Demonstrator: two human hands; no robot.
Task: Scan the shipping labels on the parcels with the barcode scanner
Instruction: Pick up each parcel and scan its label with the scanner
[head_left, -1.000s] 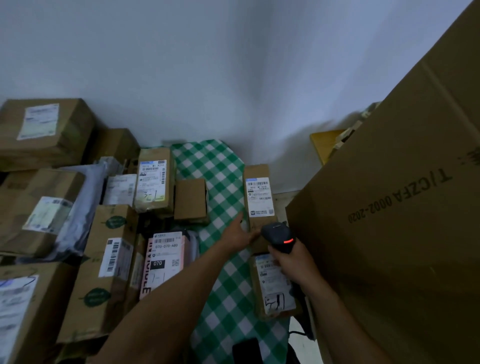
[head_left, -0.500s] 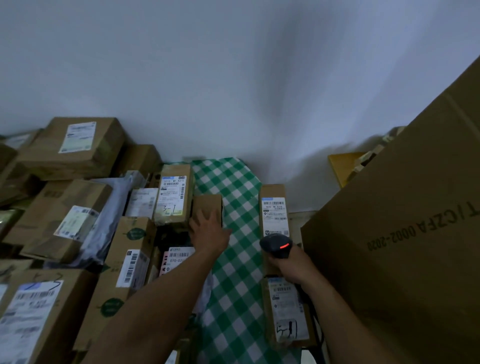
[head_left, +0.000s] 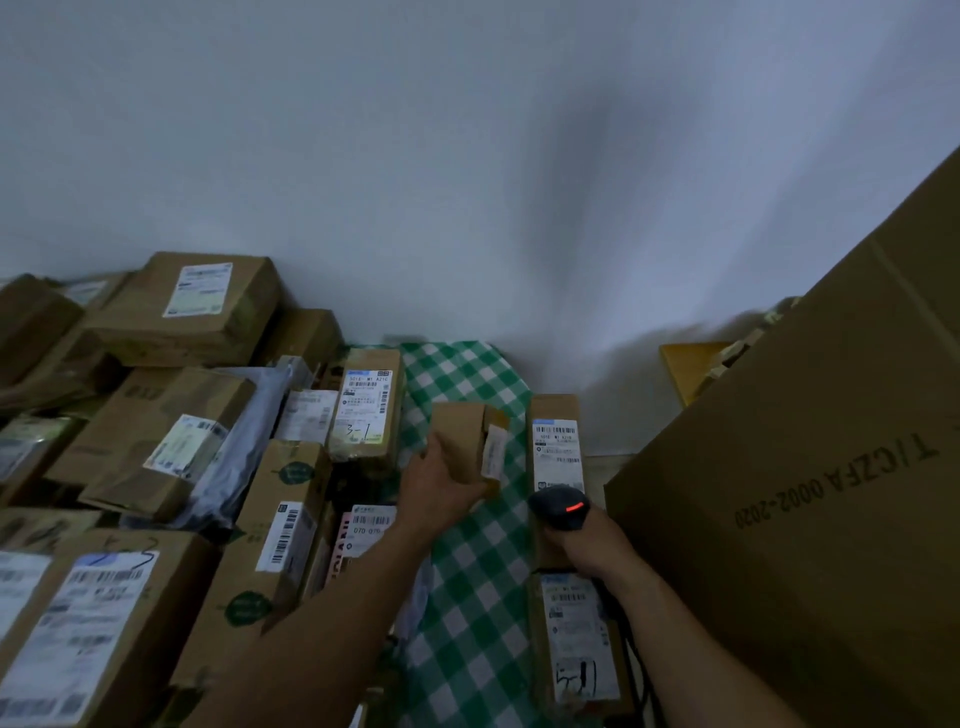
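Parcel (head_left: 460, 441) in fingers of left hand (head_left: 441, 493) | scanner (head_left: 558, 512) in right hand (head_left: 592, 545)

This is a parcel depot, a sorting corner. Left of my left hand (head_left: 436, 491), which holds a small box (head_left: 462, 441), brown parcels (head_left: 187, 306) lie heaped on one another, nearly all with white shipping labels, and a grey mailer (head_left: 244, 452) is wedged among them. Some labels carry handwritten numbers, like the "3-1" on the box (head_left: 366, 410) just beyond that hand. My right hand (head_left: 592, 540) grips a scanner (head_left: 561, 509) showing a red light. A green checked cloth (head_left: 467, 571) runs between my hands, a bare white wall (head_left: 467, 156) stands beyond them, and a big carton (head_left: 805, 519) stamped with a code fills the space right of my right hand.
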